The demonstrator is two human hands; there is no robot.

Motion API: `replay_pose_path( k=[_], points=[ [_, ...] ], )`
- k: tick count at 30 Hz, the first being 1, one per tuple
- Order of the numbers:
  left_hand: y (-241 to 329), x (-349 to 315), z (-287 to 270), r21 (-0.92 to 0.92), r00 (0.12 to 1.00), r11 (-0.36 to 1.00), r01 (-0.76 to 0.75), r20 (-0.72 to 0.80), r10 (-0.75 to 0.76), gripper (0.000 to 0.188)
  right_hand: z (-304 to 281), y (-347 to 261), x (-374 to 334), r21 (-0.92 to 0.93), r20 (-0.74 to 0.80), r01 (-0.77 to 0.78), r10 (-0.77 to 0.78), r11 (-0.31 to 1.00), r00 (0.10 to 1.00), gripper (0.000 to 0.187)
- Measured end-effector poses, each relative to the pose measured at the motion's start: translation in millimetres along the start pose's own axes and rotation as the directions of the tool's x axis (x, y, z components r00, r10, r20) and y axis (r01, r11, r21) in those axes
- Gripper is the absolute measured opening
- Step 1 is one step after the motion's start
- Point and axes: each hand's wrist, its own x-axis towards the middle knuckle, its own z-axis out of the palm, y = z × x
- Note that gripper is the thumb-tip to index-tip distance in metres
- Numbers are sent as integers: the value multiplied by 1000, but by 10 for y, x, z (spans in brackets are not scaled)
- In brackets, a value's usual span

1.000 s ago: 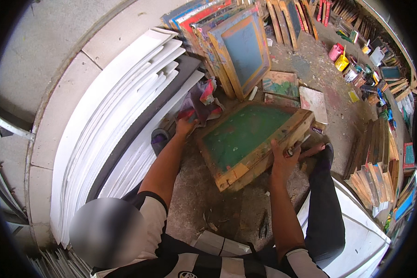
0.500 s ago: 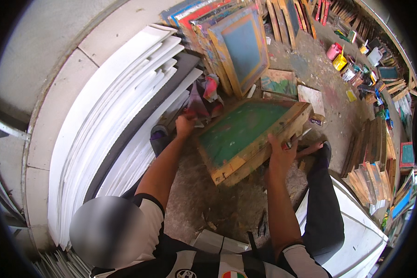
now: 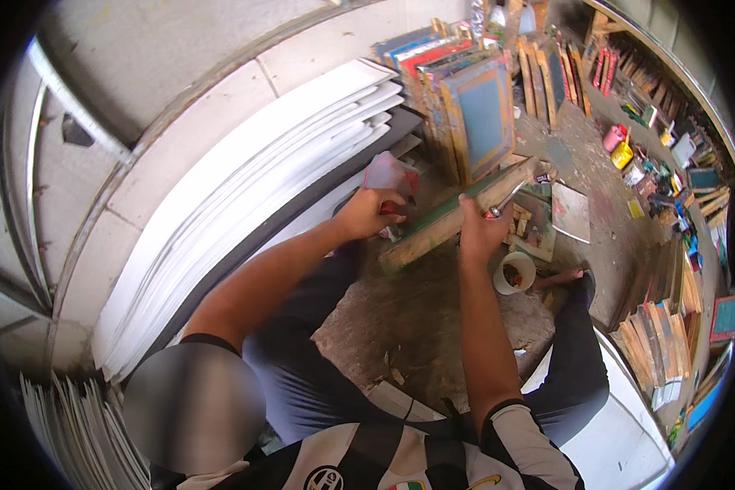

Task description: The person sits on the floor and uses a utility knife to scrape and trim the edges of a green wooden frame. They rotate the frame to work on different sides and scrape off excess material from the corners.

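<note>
My right hand grips the edge of a wooden screen-printing frame with green mesh, which is tilted steeply so its wooden side faces me. A small tool with a red part and a shiny metal end also sticks out of this hand; its kind is unclear. Left of the frame, my left hand is closed with curled fingers on a red and pinkish-white rag, bunched between the frame and the white sheets. Part of the rag is hidden behind the fingers.
A white tub stands on the floor by my right foot. Stacked white sheets lie along the left wall. More screen frames lean upright ahead. Wooden frames are stacked at right, with paint containers farther off.
The frame has tipped from showing its green mesh to standing nearly edge-on. The tub has come into sight beside it. My left hand has moved beside the frame, with the rag. The view has shifted.
</note>
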Motion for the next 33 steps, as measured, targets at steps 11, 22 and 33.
replay_pose_path(
  k=[11, 22, 33],
  points=[
    [728, -1279, -1286, 21, 993, 1000, 17, -119, -15, 18, 388, -273, -566, -133, 108, 48, -34, 990, 994, 96],
    [381, -3955, -1605, -84, 624, 810, 581, -593, -509, 18, 523, -287, -522, -65, 259, -13, 29, 998, 965, 84],
    [169, -6625, -462, 124, 137, 88, 988, -481, -866, 27, 451, -192, -441, -3, 275, 27, -25, 1000, 961, 77]
  ],
)
